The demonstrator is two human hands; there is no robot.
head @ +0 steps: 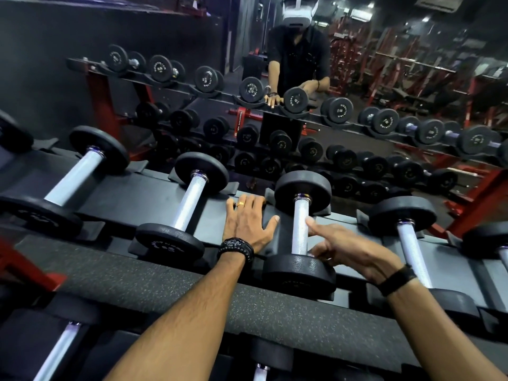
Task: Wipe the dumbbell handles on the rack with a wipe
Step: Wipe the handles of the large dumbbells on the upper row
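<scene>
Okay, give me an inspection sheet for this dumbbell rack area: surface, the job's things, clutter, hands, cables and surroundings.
Surface: dark angled rack shelf with moulded cradles; speckled rubber strip along its front edge.
Job's things: four dumbbells on the top row with silver knurled handles; the one being attended to sits in its cradle. No wipe seen.
Clutter: nothing seen.
Hands: left hand flat on the shelf, fingers spread, ring and dark wrist beads on. Right hand by the handle, index finger extended against it, the other fingers loosely curled, no grip closed round it.
Cables: nothing seen.
Surroundings: mirror behind the rack reflects the rows of dumbbells, the person and red gym frames.
</scene>
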